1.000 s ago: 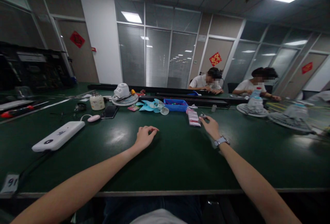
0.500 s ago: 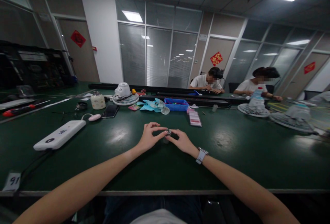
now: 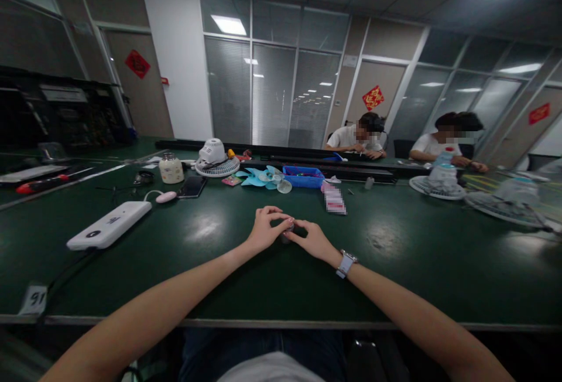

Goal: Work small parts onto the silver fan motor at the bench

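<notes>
Where the two hands meet at the middle of the green tabletop, a small part sits pinched between left hand and right hand; its axis is too hidden to tell. Both forearms stretch forward, fingers curled inward.

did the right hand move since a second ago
Yes. The right hand was out by the blurred packet; it has come back toward the body and leftward, and now meets the left hand over a small part.
</notes>
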`<action>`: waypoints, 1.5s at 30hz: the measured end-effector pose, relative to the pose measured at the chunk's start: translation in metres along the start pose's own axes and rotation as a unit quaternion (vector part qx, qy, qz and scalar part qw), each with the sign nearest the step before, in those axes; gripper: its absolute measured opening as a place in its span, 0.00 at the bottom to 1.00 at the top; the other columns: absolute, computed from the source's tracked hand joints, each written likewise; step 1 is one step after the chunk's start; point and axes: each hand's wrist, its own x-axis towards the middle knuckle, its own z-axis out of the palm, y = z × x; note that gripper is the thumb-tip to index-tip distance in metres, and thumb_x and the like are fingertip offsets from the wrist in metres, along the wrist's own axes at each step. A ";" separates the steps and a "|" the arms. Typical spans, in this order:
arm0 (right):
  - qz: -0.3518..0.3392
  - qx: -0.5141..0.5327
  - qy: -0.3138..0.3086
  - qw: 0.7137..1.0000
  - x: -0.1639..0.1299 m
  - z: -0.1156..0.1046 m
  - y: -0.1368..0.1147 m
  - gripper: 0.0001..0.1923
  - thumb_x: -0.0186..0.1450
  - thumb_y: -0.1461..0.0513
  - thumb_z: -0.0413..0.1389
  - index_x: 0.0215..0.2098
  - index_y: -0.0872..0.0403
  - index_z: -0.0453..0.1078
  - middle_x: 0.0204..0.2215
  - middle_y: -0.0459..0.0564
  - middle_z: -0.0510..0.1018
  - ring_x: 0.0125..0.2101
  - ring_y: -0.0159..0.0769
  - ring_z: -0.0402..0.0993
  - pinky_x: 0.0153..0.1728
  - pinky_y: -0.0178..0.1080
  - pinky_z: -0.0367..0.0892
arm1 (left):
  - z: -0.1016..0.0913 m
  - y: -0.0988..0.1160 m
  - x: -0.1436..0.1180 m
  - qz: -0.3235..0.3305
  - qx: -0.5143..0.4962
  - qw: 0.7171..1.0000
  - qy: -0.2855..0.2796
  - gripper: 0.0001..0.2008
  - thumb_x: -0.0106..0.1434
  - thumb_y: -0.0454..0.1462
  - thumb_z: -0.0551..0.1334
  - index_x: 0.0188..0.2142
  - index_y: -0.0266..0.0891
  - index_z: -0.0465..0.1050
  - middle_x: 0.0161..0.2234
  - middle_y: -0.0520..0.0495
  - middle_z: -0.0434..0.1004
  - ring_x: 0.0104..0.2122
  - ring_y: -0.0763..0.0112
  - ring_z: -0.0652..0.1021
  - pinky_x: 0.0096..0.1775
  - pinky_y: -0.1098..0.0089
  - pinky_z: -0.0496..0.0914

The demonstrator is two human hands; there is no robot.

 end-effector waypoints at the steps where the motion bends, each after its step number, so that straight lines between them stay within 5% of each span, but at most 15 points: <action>1: -0.001 0.004 -0.001 1.000 0.000 0.000 0.000 0.20 0.62 0.49 0.58 0.47 0.52 0.75 0.41 0.49 0.80 0.40 0.41 0.74 0.40 0.42 0.65 | 0.000 0.000 0.001 0.002 -0.003 1.000 0.002 0.11 0.62 0.46 0.64 0.40 0.48 0.82 0.45 0.46 0.74 0.51 0.57 0.68 0.55 0.57 0.63; 7: -0.002 0.026 -0.010 1.000 -0.001 0.000 -0.002 0.22 0.62 0.49 0.58 0.51 0.50 0.73 0.46 0.49 0.79 0.45 0.41 0.74 0.46 0.44 0.66 | -0.015 -0.016 0.008 -0.017 -0.061 0.998 -0.029 0.12 0.62 0.45 0.63 0.41 0.47 0.82 0.42 0.46 0.78 0.48 0.59 0.72 0.52 0.60 0.66; 15: 0.002 0.023 -0.010 1.000 -0.002 -0.003 -0.005 0.23 0.62 0.50 0.59 0.52 0.50 0.73 0.46 0.50 0.79 0.44 0.41 0.74 0.46 0.44 0.68 | -0.025 -0.055 0.006 -0.031 0.109 0.989 -0.094 0.12 0.59 0.50 0.65 0.40 0.56 0.81 0.45 0.47 0.72 0.48 0.58 0.68 0.55 0.56 0.60; 25: -0.010 -0.044 0.051 0.998 0.003 -0.012 0.005 0.21 0.62 0.49 0.58 0.48 0.50 0.75 0.43 0.51 0.80 0.42 0.43 0.75 0.47 0.47 0.66 | -0.025 -0.049 0.002 -0.012 0.145 0.981 -0.130 0.11 0.58 0.52 0.66 0.40 0.60 0.81 0.46 0.48 0.71 0.48 0.58 0.66 0.53 0.57 0.59; 30: 0.038 -0.087 0.215 0.972 0.017 -0.063 0.047 0.22 0.63 0.47 0.55 0.44 0.53 0.76 0.41 0.53 0.81 0.40 0.43 0.76 0.45 0.44 0.66 | -0.024 -0.048 0.002 -0.015 0.140 0.981 -0.131 0.11 0.58 0.51 0.66 0.39 0.60 0.81 0.46 0.47 0.73 0.48 0.56 0.67 0.52 0.57 0.60; 35: 0.175 -0.204 0.377 0.887 0.009 -0.128 0.113 0.25 0.63 0.47 0.52 0.47 0.54 0.75 0.41 0.56 0.81 0.41 0.46 0.76 0.43 0.42 0.65 | -0.024 -0.047 0.001 -0.015 0.143 0.981 -0.131 0.12 0.58 0.53 0.64 0.40 0.59 0.81 0.47 0.47 0.73 0.48 0.56 0.67 0.52 0.57 0.61; 39: 0.281 -0.260 0.378 0.843 -0.003 -0.154 0.149 0.23 0.63 0.48 0.53 0.48 0.53 0.74 0.41 0.55 0.81 0.42 0.47 0.76 0.44 0.43 0.64 | -0.024 -0.047 0.001 -0.012 0.141 0.981 -0.129 0.13 0.58 0.53 0.64 0.40 0.60 0.81 0.47 0.47 0.72 0.48 0.55 0.67 0.51 0.57 0.61; 45: 0.340 -0.273 0.327 0.838 -0.007 -0.159 0.168 0.24 0.63 0.49 0.54 0.52 0.52 0.73 0.42 0.56 0.81 0.45 0.50 0.75 0.46 0.47 0.64 | -0.023 -0.046 0.000 -0.013 0.136 0.982 -0.130 0.14 0.58 0.54 0.64 0.40 0.60 0.81 0.46 0.47 0.72 0.48 0.55 0.67 0.51 0.57 0.60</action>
